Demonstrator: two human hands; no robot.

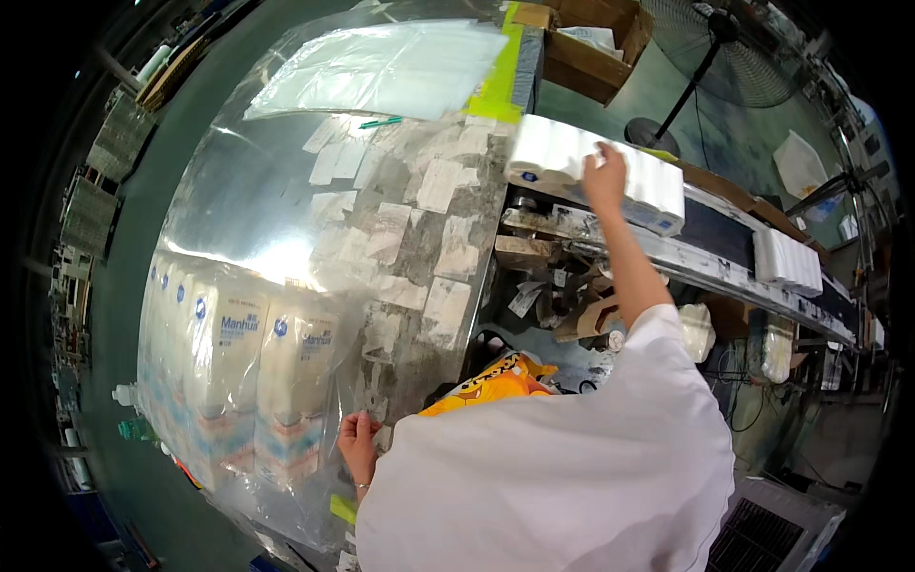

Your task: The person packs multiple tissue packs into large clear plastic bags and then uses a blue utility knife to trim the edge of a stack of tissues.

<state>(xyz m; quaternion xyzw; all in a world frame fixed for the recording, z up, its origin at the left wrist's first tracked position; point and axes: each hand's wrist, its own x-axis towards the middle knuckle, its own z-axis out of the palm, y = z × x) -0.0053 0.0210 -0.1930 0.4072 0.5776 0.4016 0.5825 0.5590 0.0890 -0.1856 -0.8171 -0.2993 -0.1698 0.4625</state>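
At the near end of the conveyor lies a row of white wrapped tissue packs [653,194], with small blue marks on its side. My right hand [605,178] reaches over the row, its bent fingers against the top; their far side is hidden. On the left of the metal table stands a large clear plastic bag [329,357] holding several upright tissue packs [229,329] with blue print and pink and blue lower parts. My left hand [358,445] is closed in a pinch at the edge of this bag, where the film appears to run between the fingers.
Flat clear bags [381,71] lie stacked on the far part of the metal table [229,200], near a green pen [380,123]. More white packs [787,260] sit farther along the conveyor belt [715,229]. A cardboard box [596,71] and a standing fan [721,29] are beyond it.
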